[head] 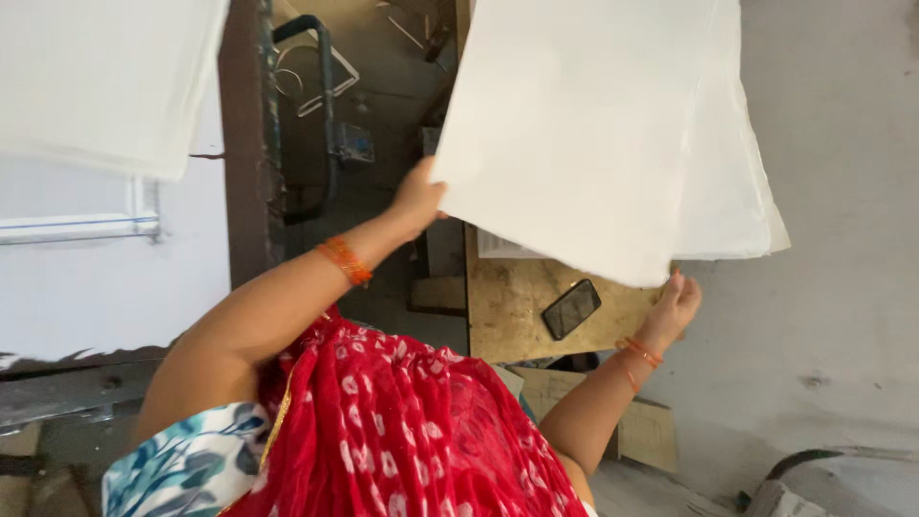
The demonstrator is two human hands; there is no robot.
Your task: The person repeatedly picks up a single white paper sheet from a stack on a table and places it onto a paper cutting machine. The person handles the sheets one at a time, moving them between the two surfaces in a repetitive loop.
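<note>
A stack of large white sheets [593, 124] is lifted in front of me, with several layers fanning out at its right edge. My left hand [417, 199] grips the stack's left corner, an orange bangle on that wrist. My right hand [676, 304] holds the lower right corner from beneath, fingers curled on the edge. Below the sheets lies a wooden board [507, 306] with a black phone [571, 308] resting on it. A red dotted scarf [402, 431] hangs over my chest.
Another pile of white sheets [96, 81] lies at the upper left on a white surface. A dark metal frame with a bent pipe [325, 105] stands between the two piles. Grey concrete floor [842, 287] fills the right side.
</note>
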